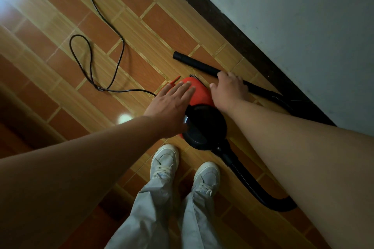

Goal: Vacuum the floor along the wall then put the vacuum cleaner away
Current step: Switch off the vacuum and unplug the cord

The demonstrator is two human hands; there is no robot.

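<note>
Right hand [228, 89] grips tube [194, 63] beside skirting [232, 32]; floor [162, 26] open.

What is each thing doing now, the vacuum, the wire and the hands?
vacuum cleaner, sitting on the floor.
tube, gripped by the right hand.
hose, curled loose on the floor.
cord, loose and looped on the floor.
left hand, flat, fingers straight, over the vacuum's red top.

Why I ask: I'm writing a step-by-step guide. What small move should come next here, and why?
Probably lower the left hand and grip the vacuum cleaner by its top. That hand is spread flat over the red body, fingers straight, holding nothing, while the right hand grips the black tube lying on the floor. The cord lies loose, so it may need gathering afterwards.
</note>
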